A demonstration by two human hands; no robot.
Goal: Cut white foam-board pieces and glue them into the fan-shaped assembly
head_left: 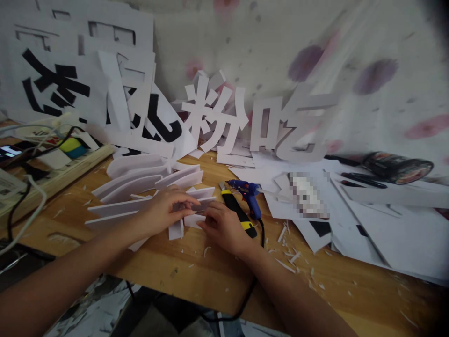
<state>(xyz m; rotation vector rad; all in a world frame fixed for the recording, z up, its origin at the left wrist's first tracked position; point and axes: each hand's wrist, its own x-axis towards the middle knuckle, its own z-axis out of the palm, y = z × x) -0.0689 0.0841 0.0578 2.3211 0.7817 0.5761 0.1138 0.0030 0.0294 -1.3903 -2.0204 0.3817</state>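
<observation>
On the wooden table, a white foam-board shape with several upright strips (122, 208) lies under and around my hands. My left hand (171, 208) is over its right part, fingers bent and nearly pinched at a strip; what lies between the fingertips is too small to make out. My right hand (224, 227) is just to the right, fingers curled at the short strips on the shape's right end, its grip hidden. Beside my right hand lie a yellow-and-black cutter knife (236, 208) and a blue glue gun (247, 189).
White cut-out characters (213, 112) stand against the curtain at the back. White boards (396, 229) cover the right side, with a dark cylinder (398, 167) behind. Cables and a wooden-edged tray (59, 175) are at left. Scraps (293, 257) litter the front right.
</observation>
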